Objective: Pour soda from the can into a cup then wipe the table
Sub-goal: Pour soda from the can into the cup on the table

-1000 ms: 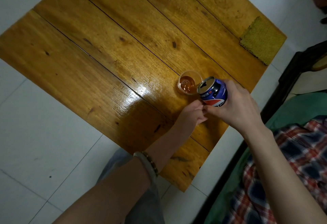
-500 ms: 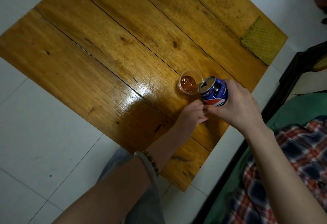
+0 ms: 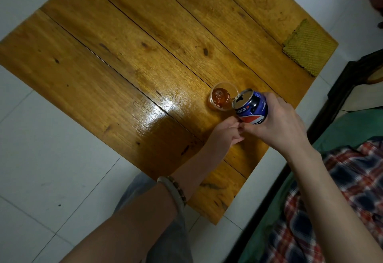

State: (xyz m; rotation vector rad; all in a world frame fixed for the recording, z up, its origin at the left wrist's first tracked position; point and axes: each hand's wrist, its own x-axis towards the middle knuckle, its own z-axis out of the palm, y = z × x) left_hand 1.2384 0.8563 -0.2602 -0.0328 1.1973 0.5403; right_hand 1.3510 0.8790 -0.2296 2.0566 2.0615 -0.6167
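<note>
Right hand wraps round the soda can, thumb on the near side, fingers over the far side, and holds it tipped to the left. Bare right forearm reaches in from lower right. Left hand is back-up and low over the tabletop, fingers curled under, touching the right thumb; contents unseen. Left wrist carries a bangle.

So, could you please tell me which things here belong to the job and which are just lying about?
Job: blue metal soda can, held tilted in the right hand; clear plastic cup; yellow woven cloth; wooden plank table.
Lying about: red-and-blue plaid fabric; green fabric; dark furniture frame.
</note>
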